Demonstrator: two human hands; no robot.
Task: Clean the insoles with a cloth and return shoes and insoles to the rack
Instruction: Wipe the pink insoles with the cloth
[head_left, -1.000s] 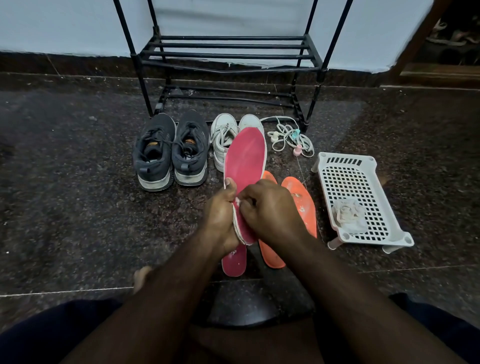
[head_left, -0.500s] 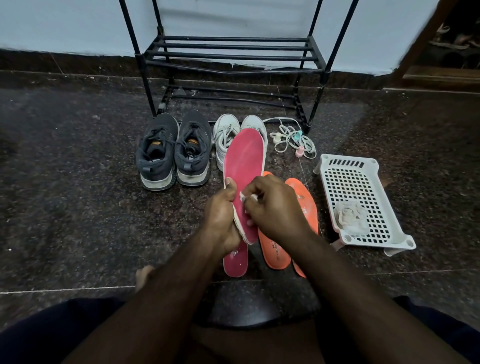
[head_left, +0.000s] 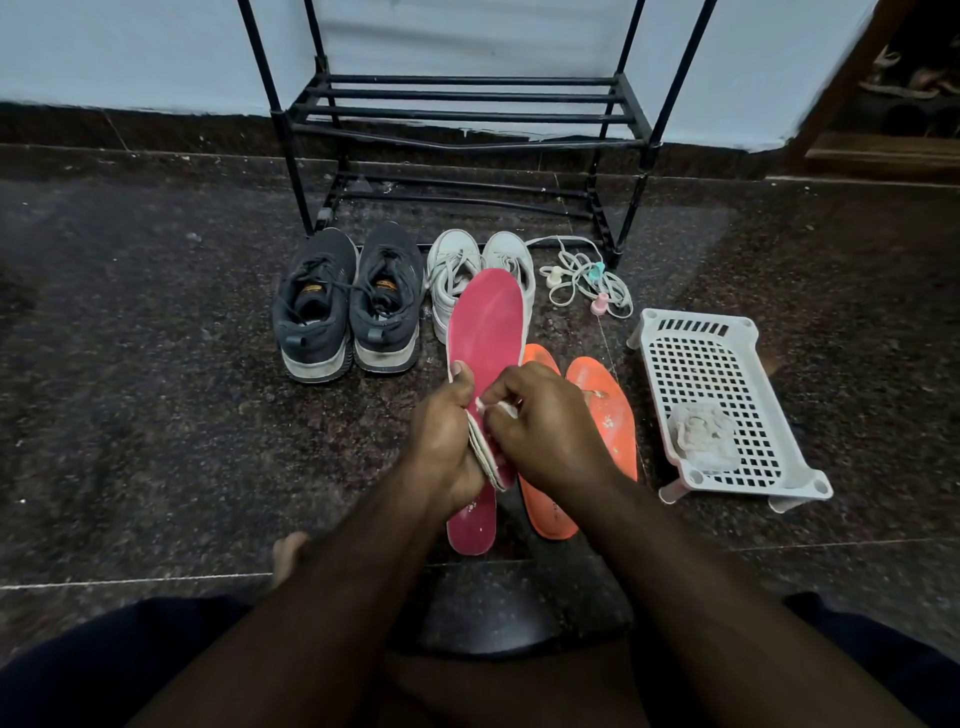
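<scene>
My left hand grips a pink insole by its lower half and holds it up, toe end pointing away. Curled fingers of my right hand pinch a small white cloth against the pink face. A second pink insole lies on the floor below my hands. Two orange insoles lie just right of it, partly hidden by my right hand. Dark grey sneakers and white sneakers stand in front of the black shoe rack.
A white perforated plastic tray stands on short legs at the right, with a crumpled cloth in it. A tangle of white laces with small pegs lies by the rack's right foot. The floor is dark speckled stone.
My right hand with the cloth has slid a little up the pink insole. The left hand's grip has not changed.
</scene>
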